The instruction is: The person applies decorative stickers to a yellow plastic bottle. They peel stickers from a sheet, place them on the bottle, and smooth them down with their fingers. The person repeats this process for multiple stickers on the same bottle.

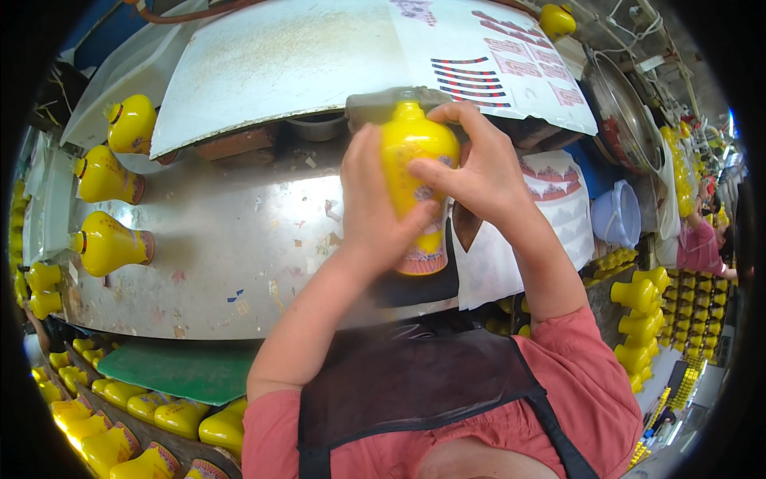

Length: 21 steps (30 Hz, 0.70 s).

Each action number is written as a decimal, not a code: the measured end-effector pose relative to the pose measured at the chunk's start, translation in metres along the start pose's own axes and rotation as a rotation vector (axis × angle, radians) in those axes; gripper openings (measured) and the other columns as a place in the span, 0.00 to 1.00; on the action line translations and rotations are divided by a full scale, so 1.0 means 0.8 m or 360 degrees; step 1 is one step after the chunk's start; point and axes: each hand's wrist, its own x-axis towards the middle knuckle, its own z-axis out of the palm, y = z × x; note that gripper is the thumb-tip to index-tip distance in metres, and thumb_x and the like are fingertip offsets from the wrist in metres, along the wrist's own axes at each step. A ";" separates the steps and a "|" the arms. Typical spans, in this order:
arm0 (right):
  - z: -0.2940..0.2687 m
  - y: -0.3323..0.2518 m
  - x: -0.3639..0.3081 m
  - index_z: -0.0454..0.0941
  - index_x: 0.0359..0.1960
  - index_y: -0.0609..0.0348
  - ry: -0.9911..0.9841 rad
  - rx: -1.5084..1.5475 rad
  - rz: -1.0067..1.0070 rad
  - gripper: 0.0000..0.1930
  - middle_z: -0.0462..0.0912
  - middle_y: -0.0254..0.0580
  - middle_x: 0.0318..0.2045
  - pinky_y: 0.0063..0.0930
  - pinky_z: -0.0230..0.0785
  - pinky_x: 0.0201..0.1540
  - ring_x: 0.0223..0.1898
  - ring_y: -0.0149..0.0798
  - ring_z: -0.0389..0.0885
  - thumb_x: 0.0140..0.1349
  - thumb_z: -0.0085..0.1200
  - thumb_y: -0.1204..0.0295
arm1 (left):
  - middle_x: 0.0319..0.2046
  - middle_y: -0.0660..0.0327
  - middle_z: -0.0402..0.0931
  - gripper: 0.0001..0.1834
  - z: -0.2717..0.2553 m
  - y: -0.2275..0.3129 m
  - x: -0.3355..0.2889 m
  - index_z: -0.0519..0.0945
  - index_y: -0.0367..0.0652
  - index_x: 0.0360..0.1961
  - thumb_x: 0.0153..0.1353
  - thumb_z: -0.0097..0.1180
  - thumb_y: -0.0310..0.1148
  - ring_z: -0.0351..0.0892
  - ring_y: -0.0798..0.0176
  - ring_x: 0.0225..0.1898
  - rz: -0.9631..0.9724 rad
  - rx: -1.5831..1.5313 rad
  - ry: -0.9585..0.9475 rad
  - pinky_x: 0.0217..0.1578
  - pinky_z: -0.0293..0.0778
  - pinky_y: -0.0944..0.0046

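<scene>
In front of me a glossy yellow ceramic bottle (408,140) with a narrow neck bears a patterned band at its foot and small floral marks on its body. My left hand (369,199) is closed along the bottle's left side, its thumb across the lower front. From the right, my right hand (483,164) curls round the shoulder, thumb pressed on the front and fingers bent near the neck. The bottle's neck points away from me, toward a grey-brown block (363,108). A dark cloth (423,289) lies under its foot end.
Three similar yellow bottles (112,242) stand at the metal table's (215,279) left side. Decal strips (471,82) lie on the raised white board (295,60). Decal sheets (550,227) and a pale blue bucket (616,214) are at right. Several yellow bottles fill racks below and beside me.
</scene>
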 end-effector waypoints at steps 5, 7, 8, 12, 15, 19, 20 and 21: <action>-0.002 0.005 -0.003 0.80 0.53 0.58 0.0022 0.0055 -0.0102 0.29 0.85 0.53 0.48 0.42 0.77 0.53 0.47 0.55 0.86 0.52 0.70 0.55 | 0.73 0.37 0.51 0.57 -0.003 0.000 0.001 0.49 0.33 0.76 0.53 0.70 0.43 0.51 0.32 0.74 0.0000 -0.0004 -0.0022 0.74 0.50 0.40; -0.004 0.009 -0.006 0.82 0.53 0.54 0.0086 0.0005 -0.0341 0.25 0.85 0.52 0.48 0.41 0.78 0.50 0.44 0.54 0.86 0.55 0.69 0.58 | 0.73 0.37 0.52 0.57 -0.004 0.000 0.002 0.49 0.33 0.76 0.53 0.70 0.42 0.52 0.32 0.74 0.0014 0.0011 -0.0028 0.74 0.51 0.40; -0.005 0.012 -0.008 0.82 0.54 0.52 0.0134 -0.0059 -0.0532 0.23 0.85 0.51 0.47 0.41 0.79 0.47 0.42 0.53 0.86 0.57 0.68 0.60 | 0.73 0.37 0.52 0.57 -0.004 0.000 0.002 0.49 0.33 0.76 0.53 0.70 0.42 0.52 0.32 0.74 0.0019 0.0025 -0.0031 0.74 0.51 0.40; -0.001 0.017 -0.011 0.84 0.56 0.41 0.0040 -0.0443 -0.0989 0.19 0.84 0.46 0.44 0.39 0.80 0.36 0.33 0.50 0.85 0.61 0.65 0.65 | 0.72 0.36 0.52 0.57 -0.004 0.001 0.004 0.49 0.32 0.76 0.52 0.70 0.43 0.52 0.32 0.74 -0.0002 -0.0007 -0.0021 0.73 0.52 0.40; 0.000 0.017 -0.006 0.84 0.57 0.39 0.0127 -0.0436 -0.0986 0.21 0.84 0.45 0.44 0.40 0.80 0.33 0.30 0.50 0.85 0.60 0.65 0.63 | 0.72 0.36 0.52 0.57 -0.004 0.002 0.003 0.49 0.32 0.76 0.52 0.70 0.43 0.52 0.33 0.74 -0.0024 0.0011 -0.0048 0.73 0.52 0.40; -0.004 0.020 -0.002 0.83 0.58 0.40 0.0050 -0.0417 -0.0869 0.21 0.83 0.47 0.45 0.42 0.81 0.36 0.32 0.52 0.85 0.61 0.63 0.61 | 0.73 0.36 0.51 0.57 -0.004 0.001 0.004 0.49 0.33 0.76 0.53 0.70 0.43 0.52 0.33 0.74 -0.0036 -0.0001 -0.0067 0.73 0.52 0.40; -0.005 0.022 -0.003 0.83 0.58 0.40 0.0042 -0.0393 -0.0855 0.22 0.83 0.48 0.46 0.42 0.81 0.36 0.33 0.52 0.85 0.62 0.63 0.60 | 0.73 0.36 0.50 0.57 -0.004 0.001 0.004 0.48 0.33 0.76 0.53 0.70 0.43 0.52 0.33 0.74 -0.0024 0.0008 -0.0068 0.73 0.52 0.40; -0.005 0.024 -0.005 0.83 0.59 0.40 0.0034 -0.0369 -0.0842 0.22 0.83 0.48 0.46 0.43 0.81 0.37 0.33 0.53 0.85 0.62 0.62 0.60 | 0.73 0.36 0.50 0.57 -0.004 0.001 0.004 0.48 0.33 0.76 0.53 0.70 0.43 0.52 0.33 0.74 -0.0014 0.0009 -0.0065 0.73 0.52 0.41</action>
